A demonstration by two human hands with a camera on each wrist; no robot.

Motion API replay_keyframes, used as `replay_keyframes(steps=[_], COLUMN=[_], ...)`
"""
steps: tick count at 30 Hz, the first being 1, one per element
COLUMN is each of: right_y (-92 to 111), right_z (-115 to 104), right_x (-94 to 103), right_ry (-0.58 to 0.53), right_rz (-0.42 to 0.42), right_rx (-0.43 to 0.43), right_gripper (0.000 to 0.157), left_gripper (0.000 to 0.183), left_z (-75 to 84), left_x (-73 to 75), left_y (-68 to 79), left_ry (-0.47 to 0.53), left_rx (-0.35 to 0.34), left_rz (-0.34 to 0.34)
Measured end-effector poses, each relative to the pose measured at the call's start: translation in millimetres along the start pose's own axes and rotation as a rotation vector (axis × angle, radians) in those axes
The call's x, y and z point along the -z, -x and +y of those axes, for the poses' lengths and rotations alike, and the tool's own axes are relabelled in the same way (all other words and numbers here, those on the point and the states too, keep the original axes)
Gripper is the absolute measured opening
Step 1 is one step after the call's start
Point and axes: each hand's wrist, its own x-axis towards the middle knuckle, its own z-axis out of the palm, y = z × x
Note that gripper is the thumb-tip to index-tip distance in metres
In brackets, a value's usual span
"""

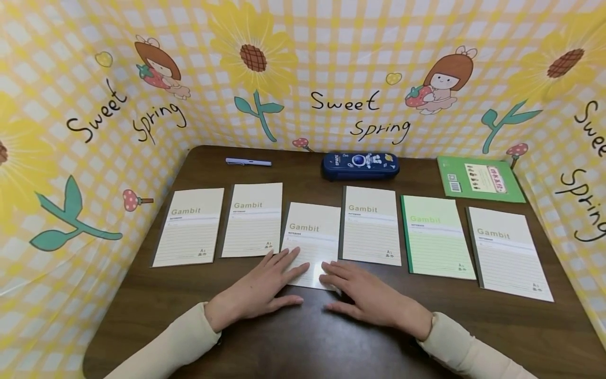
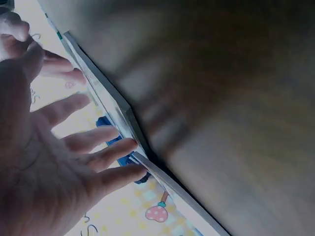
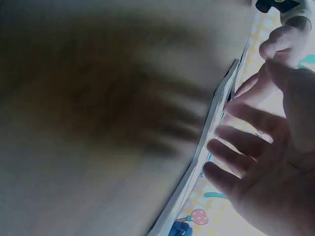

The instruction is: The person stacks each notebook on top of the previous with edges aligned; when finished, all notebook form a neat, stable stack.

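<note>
A cream Gambit notebook lies in the middle of a row, a little nearer the front than its neighbours. My left hand is over its lower left part with the fingers spread and straight. Over the lower right corner is my right hand, its fingers loosely extended. Neither hand grips anything. In the left wrist view, the left fingertips are close to the notebook edges; whether they touch cannot be told. The right wrist view shows the right hand palm-on, fingers relaxed beside a notebook's edge.
Cream notebooks lie left; to the right are a cream one, a green one and another cream one. Behind lie a lavender pen, a navy pencil case and a green book. Patterned cloth surrounds the table.
</note>
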Motion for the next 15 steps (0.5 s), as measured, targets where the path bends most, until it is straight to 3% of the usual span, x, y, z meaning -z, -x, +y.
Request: replay_keyframes(steps=[4, 8, 11, 15], right_y=[-1.9, -2.0, 0.6, 5.5], right_z=[-1.1, -0.8, 0.9, 3.2], right_x=[4.1, 11.2, 14.8, 16.9], right_ry=[-0.122, -0.404, -0.625, -0.881], right_rz=[0.188, 0.315, 0.327, 0.27], right_rx=[-0.069, -0.223, -0.354, -0.494], right_gripper=[0.05, 0.035, 0.032, 0.038], left_gripper=[0.069, 0.061, 0.054, 0.043], left_z=[-2.4, -6.8, -9.7, -13.2], left_x=[5.4, 10.6, 11.6, 10.3], left_y=[3.2, 7.9, 12.6, 18.9], left_ry=[0.011, 0.041, 0.16, 0.378], left_rx=[0.005, 0.087, 0.191, 0.329], left_rz=[0.14, 0.288, 0.367, 0.391])
